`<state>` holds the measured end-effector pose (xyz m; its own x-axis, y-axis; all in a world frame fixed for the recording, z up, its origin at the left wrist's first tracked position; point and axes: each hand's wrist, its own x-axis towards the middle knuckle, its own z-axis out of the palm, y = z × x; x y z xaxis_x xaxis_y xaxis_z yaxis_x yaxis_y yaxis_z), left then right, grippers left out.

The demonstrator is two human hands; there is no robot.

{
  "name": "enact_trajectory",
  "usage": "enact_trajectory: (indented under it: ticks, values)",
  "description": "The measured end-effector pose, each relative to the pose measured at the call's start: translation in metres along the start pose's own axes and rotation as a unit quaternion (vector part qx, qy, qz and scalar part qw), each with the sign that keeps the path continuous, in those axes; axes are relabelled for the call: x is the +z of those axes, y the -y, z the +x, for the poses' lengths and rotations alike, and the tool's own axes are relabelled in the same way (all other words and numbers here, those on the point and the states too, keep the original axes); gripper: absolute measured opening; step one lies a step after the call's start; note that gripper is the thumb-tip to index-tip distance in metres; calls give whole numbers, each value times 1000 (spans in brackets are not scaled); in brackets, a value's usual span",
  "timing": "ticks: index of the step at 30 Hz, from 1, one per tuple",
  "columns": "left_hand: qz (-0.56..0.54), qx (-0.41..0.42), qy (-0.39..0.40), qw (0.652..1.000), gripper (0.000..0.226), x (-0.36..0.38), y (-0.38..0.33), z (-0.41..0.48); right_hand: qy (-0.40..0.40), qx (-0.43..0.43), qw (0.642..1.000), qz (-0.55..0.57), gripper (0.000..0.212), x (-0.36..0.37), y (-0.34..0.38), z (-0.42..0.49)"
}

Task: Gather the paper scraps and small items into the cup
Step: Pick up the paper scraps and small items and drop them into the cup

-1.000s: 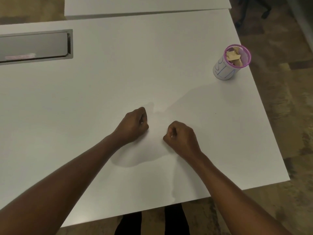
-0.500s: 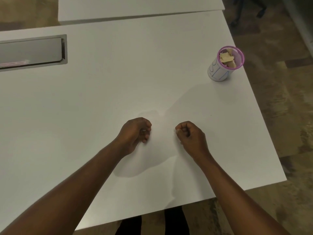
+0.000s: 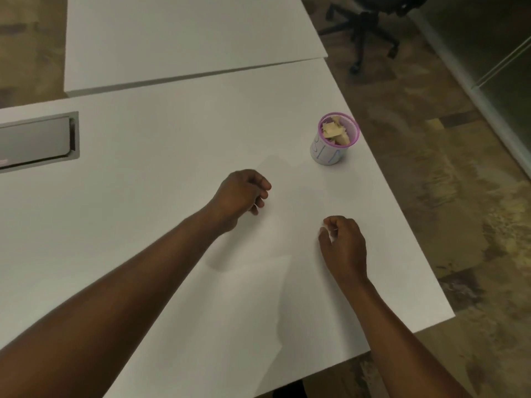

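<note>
A white cup (image 3: pixel 327 153) with a purple rim and blue marks stands near the right edge of the white table (image 3: pixel 161 156). Tan paper scraps (image 3: pixel 334 130) fill it. My left hand (image 3: pixel 241 196) hovers over the table, left of and nearer than the cup, its fingers curled loosely. My right hand (image 3: pixel 343 242) rests nearer the front edge, fingers curled into a loose fist. I see nothing clearly held in either hand, and no scraps lie on the table.
A grey metal cable hatch (image 3: pixel 37 142) is set into the table at the left. A second white table (image 3: pixel 184 35) abuts at the back. A black office chair base (image 3: pixel 370 30) stands on the patterned floor at the upper right.
Both hands have drawn apart, the left one moving toward the cup and loosening its fist. The view has tilted up, showing more of the far table and the chair.
</note>
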<state>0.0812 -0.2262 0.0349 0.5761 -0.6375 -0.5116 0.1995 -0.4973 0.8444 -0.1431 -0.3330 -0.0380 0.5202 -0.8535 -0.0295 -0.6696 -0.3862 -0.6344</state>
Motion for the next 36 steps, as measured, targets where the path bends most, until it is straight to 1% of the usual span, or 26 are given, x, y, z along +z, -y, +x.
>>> enact_trajectory:
  ticks: [3,8,11,15,18,21,23,26,28,31,33,36]
  values:
    - [24,-8,-10,1000,28,5,-5,5,2,4,1000,-24,14,-2,-9,11]
    - [102,-22,-30,994,16,3,27,-9,22,4,998,-59,11,-2,-11,23]
    - [145,-25,-55,987,12,-3,51,-19,20,-45,995,-87,13,0,-11,25]
    - [156,-33,-87,983,12,-8,73,-33,-1,-114,985,-127,14,5,-15,17]
    - [171,-33,-100,980,15,-10,84,-44,-8,-149,977,-155,22,8,-17,8]
    - [199,-24,-104,974,19,-11,95,-55,-1,-184,965,-185,36,13,-15,-7]
    - [208,-16,-110,972,19,-13,100,-62,8,-191,965,-179,40,18,-11,-18]
    - [213,-8,-121,970,18,-16,108,-71,36,-218,964,-148,39,28,1,-34]
    - [221,-4,-119,968,17,-19,114,-76,65,-236,963,-109,36,36,13,-41]
    - [229,-4,-117,966,16,-24,122,-84,93,-233,967,-45,35,47,32,-48]
    - [236,-3,-117,965,15,-27,126,-87,104,-238,965,-40,35,55,42,-48]
    - [233,1,-118,965,14,-29,132,-91,114,-265,955,-67,38,63,49,-46]
